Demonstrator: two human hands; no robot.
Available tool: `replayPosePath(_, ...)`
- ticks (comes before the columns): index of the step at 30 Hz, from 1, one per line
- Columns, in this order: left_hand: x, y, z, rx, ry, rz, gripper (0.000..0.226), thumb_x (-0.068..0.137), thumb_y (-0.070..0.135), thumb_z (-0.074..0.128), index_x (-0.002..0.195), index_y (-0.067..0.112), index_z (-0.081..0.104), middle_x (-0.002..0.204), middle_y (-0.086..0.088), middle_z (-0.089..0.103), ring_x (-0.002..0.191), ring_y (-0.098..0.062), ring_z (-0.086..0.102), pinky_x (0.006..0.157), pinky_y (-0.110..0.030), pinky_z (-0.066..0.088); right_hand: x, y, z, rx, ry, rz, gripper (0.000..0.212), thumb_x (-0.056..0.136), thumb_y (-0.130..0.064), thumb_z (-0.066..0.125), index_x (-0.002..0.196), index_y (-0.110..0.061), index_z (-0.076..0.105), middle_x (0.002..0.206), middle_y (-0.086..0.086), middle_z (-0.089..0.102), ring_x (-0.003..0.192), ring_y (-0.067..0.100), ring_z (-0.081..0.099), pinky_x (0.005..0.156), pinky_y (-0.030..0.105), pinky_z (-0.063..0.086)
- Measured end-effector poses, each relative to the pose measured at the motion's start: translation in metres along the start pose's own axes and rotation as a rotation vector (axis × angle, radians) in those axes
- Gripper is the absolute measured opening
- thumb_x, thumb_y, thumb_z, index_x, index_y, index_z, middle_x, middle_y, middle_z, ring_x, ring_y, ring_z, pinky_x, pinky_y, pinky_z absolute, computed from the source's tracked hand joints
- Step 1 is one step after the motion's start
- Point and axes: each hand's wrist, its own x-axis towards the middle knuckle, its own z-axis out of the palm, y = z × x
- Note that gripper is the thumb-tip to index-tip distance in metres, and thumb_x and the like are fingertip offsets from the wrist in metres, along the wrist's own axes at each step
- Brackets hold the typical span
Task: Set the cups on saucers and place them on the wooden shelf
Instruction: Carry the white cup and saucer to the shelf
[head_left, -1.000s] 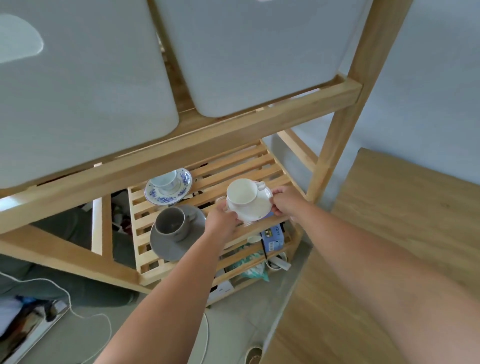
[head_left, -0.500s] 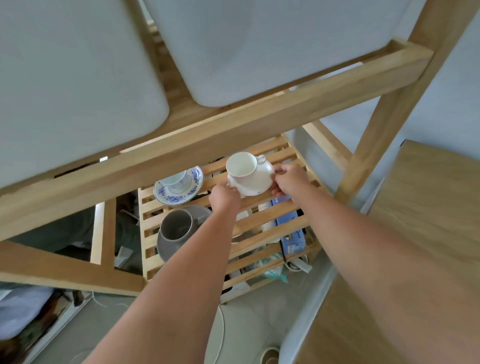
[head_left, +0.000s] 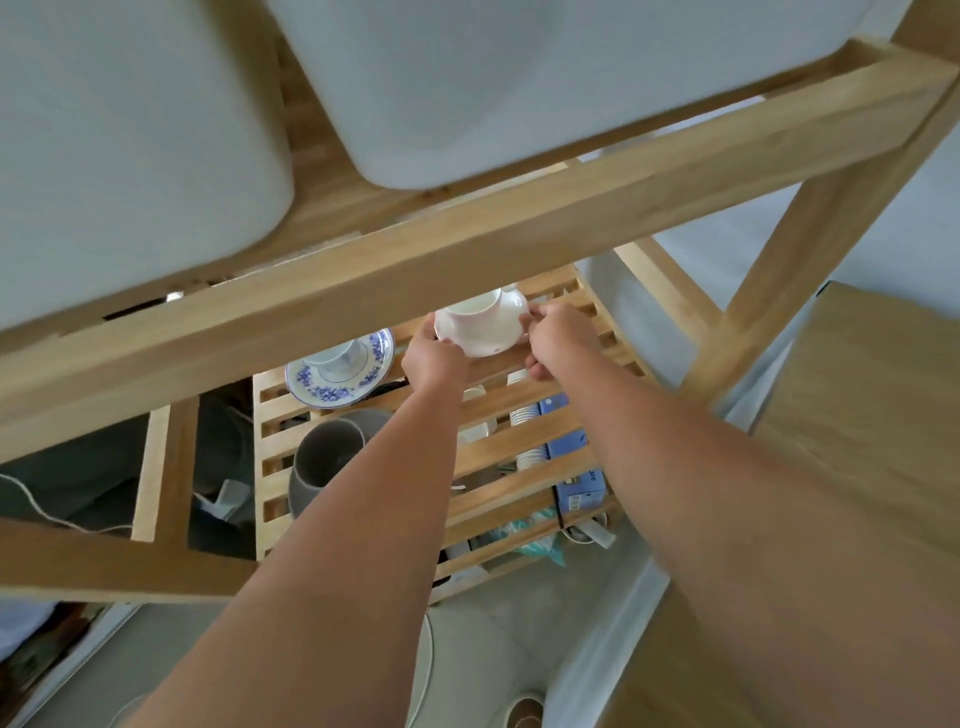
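On the slatted wooden shelf (head_left: 519, 431), far left, the blue-patterned cup and saucer (head_left: 340, 371) sit placed, the grey cup (head_left: 324, 460) on its saucer nearer. Moving right, the left hand (head_left: 434, 358) pinches one rim of the white saucer (head_left: 480, 332), white cup riding on top, and the right hand (head_left: 558, 338) clamps the opposite rim. It looks like light, brittle china, and the cup could slide, so a level two-sided hold suits. The beam (head_left: 467, 260) overhead hangs close; open slats lie rightward.
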Motion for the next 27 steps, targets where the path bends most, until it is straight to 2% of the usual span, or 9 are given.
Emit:
replayPosePath(4, 0.011, 0.000, -0.001, 0.038, 0.030, -0.003, 0.049, 0.096, 0.014, 0.049, 0.142, 0.027, 0.047, 0.123, -0.008, 0.064, 0.103, -0.027, 0.068, 0.092, -0.043, 0.057, 0.007, -0.001, 0.006, -0.075, 0.043, -0.027, 0.028, 0.096, -0.037, 0.051, 0.118, -0.029, 0.065, 0.073, 0.013, 0.072, 0.053, 0.026, 0.063, 0.068, 0.046, 0.062)
replayPosePath(7, 0.013, 0.000, -0.003, 0.012, 0.036, -0.003, 0.037, 0.097, 0.017, 0.049, 0.133, 0.023, 0.055, 0.116, -0.006, 0.068, 0.100, -0.025, 0.069, 0.092, -0.043, 0.056, 0.013, 0.000, 0.012, -0.213, 0.099, -0.077, 0.037, 0.092, -0.048, 0.050, 0.117, -0.026, 0.064, 0.081, 0.009, 0.073, 0.073, 0.030, 0.072, 0.072, 0.047, 0.061)
replayPosePath(10, 0.004, 0.001, -0.004, 0.004, 0.029, 0.004, 0.039, 0.097, 0.016, 0.047, 0.136, 0.021, 0.051, 0.117, -0.002, 0.064, 0.099, -0.023, 0.066, 0.090, -0.036, 0.054, 0.009, 0.003, 0.015, -0.308, 0.138, -0.126, 0.042, 0.092, -0.054, 0.045, 0.116, -0.024, 0.061, 0.081, 0.005, 0.072, 0.076, 0.030, 0.071, 0.071, 0.045, 0.060)
replayPosePath(13, -0.017, 0.001, -0.004, 0.056, -0.025, 0.016, 0.047, 0.093, 0.009, 0.046, 0.140, 0.018, 0.044, 0.116, -0.005, 0.059, 0.098, -0.023, 0.062, 0.078, -0.034, 0.052, -0.011, 0.006, 0.007, -0.320, 0.107, -0.215, 0.038, 0.095, -0.047, 0.042, 0.119, -0.022, 0.058, 0.092, -0.001, 0.067, 0.082, 0.024, 0.066, 0.072, 0.038, 0.055)
replayPosePath(16, -0.043, -0.005, -0.007, 0.067, -0.070, 0.006, 0.051, 0.090, 0.011, 0.049, 0.140, 0.019, 0.042, 0.121, -0.006, 0.060, 0.098, -0.022, 0.063, 0.080, -0.036, 0.055, -0.035, 0.015, -0.006, -0.227, -0.019, -0.251, 0.034, 0.093, -0.033, 0.046, 0.125, -0.026, 0.053, 0.092, -0.002, 0.065, 0.077, 0.017, 0.062, 0.063, 0.031, 0.047)
replayPosePath(18, -0.065, -0.013, -0.009, 0.093, -0.143, 0.008, 0.047, 0.091, 0.016, 0.051, 0.137, 0.020, 0.045, 0.117, -0.003, 0.061, 0.086, -0.016, 0.062, 0.068, -0.031, 0.052, -0.056, 0.022, -0.021, -0.223, -0.114, -0.269, 0.039, 0.088, -0.027, 0.049, 0.127, -0.032, 0.050, 0.085, -0.002, 0.062, 0.074, 0.014, 0.061, 0.063, 0.030, 0.049)
replayPosePath(21, -0.105, -0.022, -0.010, 0.075, -0.355, 0.030, 0.039, 0.090, 0.014, 0.055, 0.128, 0.016, 0.053, 0.103, -0.007, 0.068, 0.080, -0.018, 0.064, 0.077, -0.038, 0.056, -0.094, 0.027, -0.058, -0.249, -0.149, -0.313, 0.038, 0.087, -0.021, 0.050, 0.123, -0.034, 0.053, 0.089, -0.002, 0.062, 0.075, 0.013, 0.059, 0.063, 0.027, 0.048)
replayPosePath(23, -0.136, -0.025, -0.014, 0.076, -0.477, 0.073, 0.028, 0.091, 0.008, 0.054, 0.118, 0.013, 0.058, 0.081, -0.006, 0.065, 0.067, -0.016, 0.058, 0.071, -0.034, 0.053, -0.122, 0.033, -0.088, -0.275, -0.123, -0.335, 0.032, 0.090, -0.020, 0.050, 0.116, -0.035, 0.058, 0.090, -0.003, 0.062, 0.073, 0.012, 0.057, 0.061, 0.024, 0.043)
replayPosePath(27, -0.200, -0.032, -0.022, 0.090, -0.684, 0.135, 0.025, 0.094, 0.000, 0.046, 0.108, 0.012, 0.063, 0.074, -0.006, 0.061, 0.063, -0.016, 0.053, 0.061, -0.027, 0.043, -0.186, 0.057, -0.158, -0.310, -0.168, -0.339, 0.023, 0.092, -0.021, 0.055, 0.111, -0.029, 0.064, 0.094, 0.005, 0.067, 0.083, 0.015, 0.060, 0.074, 0.032, 0.047)
